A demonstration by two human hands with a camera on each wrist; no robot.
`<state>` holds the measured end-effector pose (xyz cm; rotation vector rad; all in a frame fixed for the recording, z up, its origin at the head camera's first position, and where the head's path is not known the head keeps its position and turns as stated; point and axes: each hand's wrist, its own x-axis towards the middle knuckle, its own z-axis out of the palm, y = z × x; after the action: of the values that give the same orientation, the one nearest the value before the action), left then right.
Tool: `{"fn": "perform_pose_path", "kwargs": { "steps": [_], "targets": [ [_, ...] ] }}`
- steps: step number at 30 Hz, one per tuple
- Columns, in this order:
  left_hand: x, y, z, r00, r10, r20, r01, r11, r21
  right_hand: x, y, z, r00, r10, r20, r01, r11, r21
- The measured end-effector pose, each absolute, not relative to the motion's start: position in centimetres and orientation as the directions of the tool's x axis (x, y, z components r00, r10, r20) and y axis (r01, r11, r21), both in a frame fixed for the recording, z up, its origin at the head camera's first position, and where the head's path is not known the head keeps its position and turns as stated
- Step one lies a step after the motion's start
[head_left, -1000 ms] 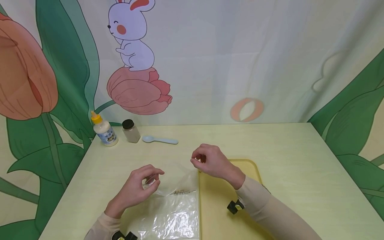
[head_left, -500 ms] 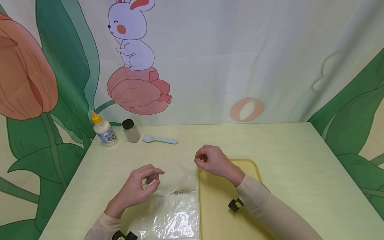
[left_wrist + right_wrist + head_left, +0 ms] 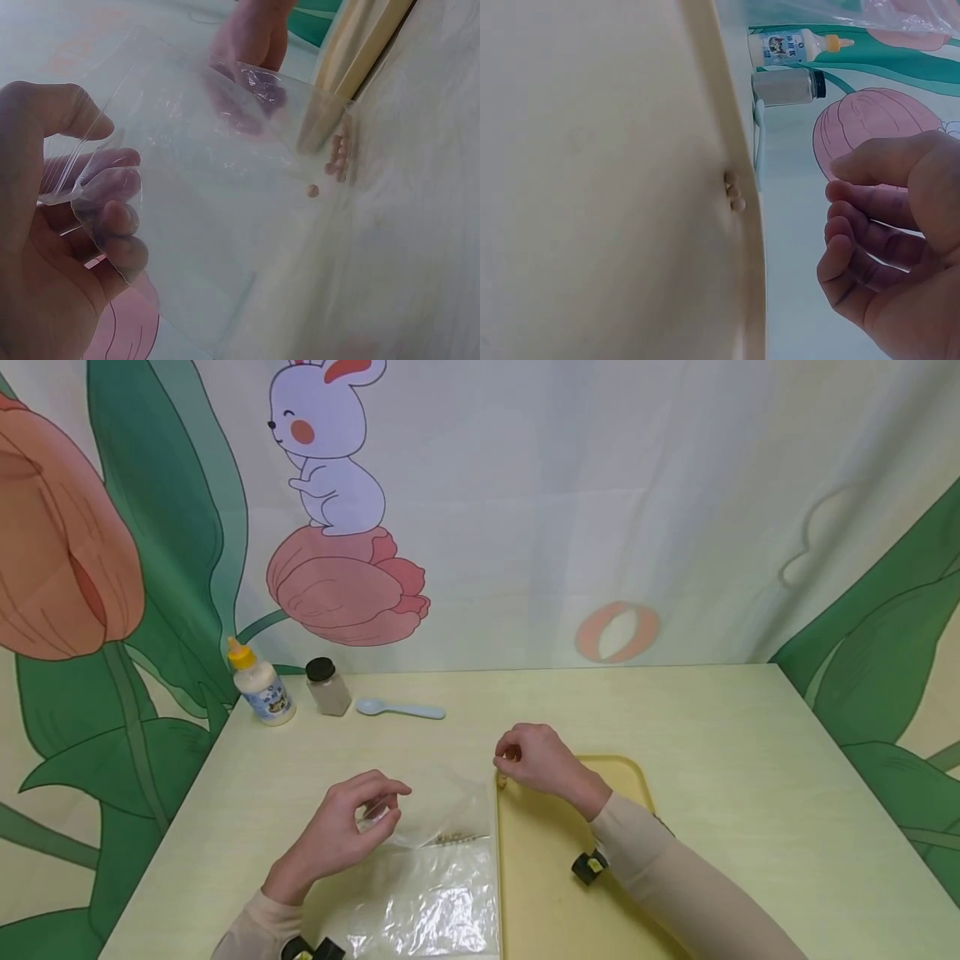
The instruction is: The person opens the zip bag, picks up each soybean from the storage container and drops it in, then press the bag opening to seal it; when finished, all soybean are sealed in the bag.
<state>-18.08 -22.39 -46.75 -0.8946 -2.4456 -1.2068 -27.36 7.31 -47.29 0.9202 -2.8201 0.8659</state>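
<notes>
A clear plastic bag (image 3: 202,195) hangs from my left hand (image 3: 341,827), whose thumb and curled fingers hold it near its opening. Several small tan beads (image 3: 339,157) lie in a bottom corner of the bag, and one sits slightly apart from them. My right hand (image 3: 543,764) is over the far left corner of a yellow tray (image 3: 562,902). Its fingers are curled, with thumb and index tips close together; no bead shows between them in the right wrist view. Inside the tray, 3 tan beads (image 3: 733,191) rest against the rim.
At the back left stand a white bottle (image 3: 264,687) with a yellow nozzle and a jar (image 3: 328,693) with a black lid. A light blue spoon (image 3: 401,709) lies beside them. A shiny clear plastic sheet or bag (image 3: 427,893) lies left of the tray.
My right hand has moved slightly right, uncovering more of the tan beads at the tray's corner. My left hand and the bag have stayed almost still.
</notes>
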Motion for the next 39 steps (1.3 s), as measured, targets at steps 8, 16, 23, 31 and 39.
{"fn": "perform_pose_path", "kwargs": {
  "steps": [8,16,23,31,39],
  "targets": [
    [-18.1,-22.5,-46.8,-0.776,0.408,0.481,0.63,0.464,0.622,-27.8,7.3,-48.1,-0.843,-0.514,0.156,-0.519,0.704,-0.484],
    [-18.2,-22.5,-46.9,-0.77,0.412,0.487,0.637,0.458,0.62,-28.2,7.2,-49.2,-0.854,-0.509,0.112,-0.499,0.736,-0.459],
    [-18.2,-22.5,-46.8,-0.773,0.409,0.486,0.634,0.459,0.622,-28.3,7.2,-49.4,-0.861,-0.503,0.072,-0.477,0.752,-0.455],
    [-18.1,-22.6,-46.8,-0.775,0.407,0.484,0.631,0.462,0.623,-28.5,7.2,-49.6,-0.85,-0.523,0.056,-0.492,0.753,-0.436],
    [-18.2,-22.6,-46.9,-0.774,0.406,0.487,0.633,0.464,0.619,-28.6,7.3,-49.7,-0.845,-0.533,0.041,-0.498,0.757,-0.423]
  ]
}}
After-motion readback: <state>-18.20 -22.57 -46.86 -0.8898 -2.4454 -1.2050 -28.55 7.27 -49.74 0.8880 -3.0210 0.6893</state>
